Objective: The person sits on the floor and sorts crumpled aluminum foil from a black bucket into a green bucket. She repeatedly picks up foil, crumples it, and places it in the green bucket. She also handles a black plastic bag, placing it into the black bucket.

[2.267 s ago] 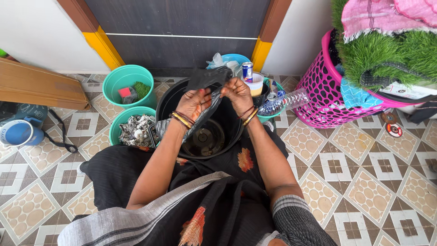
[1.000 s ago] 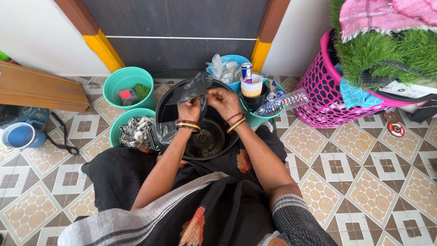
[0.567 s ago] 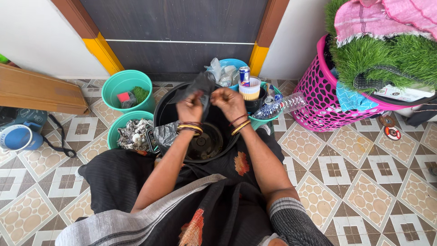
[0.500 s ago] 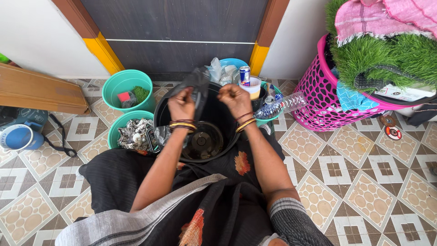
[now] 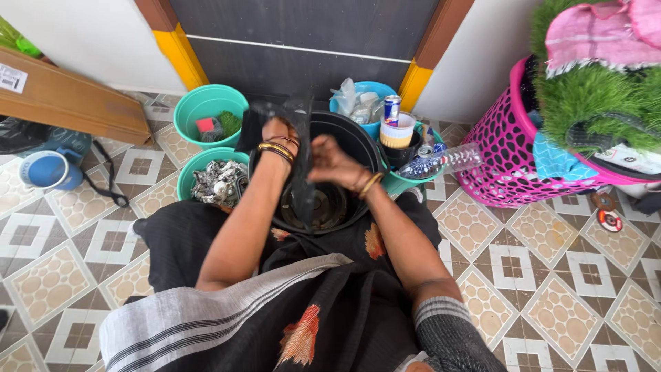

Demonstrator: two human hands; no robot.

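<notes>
Black plastic bag point(image 5: 301, 176) is pinched by left hand point(image 5: 277, 135) at its top edge and right hand point(image 5: 329, 161) lower down, hanging into the black bucket point(image 5: 358, 141). Judged thin, limp, light, slippery; best gripped at the mouth edge.

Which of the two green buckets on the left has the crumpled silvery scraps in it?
The nearer green bucket, beside the black bucket. The farther green bucket, by the door, holds only a red piece and a green tuft.
</notes>
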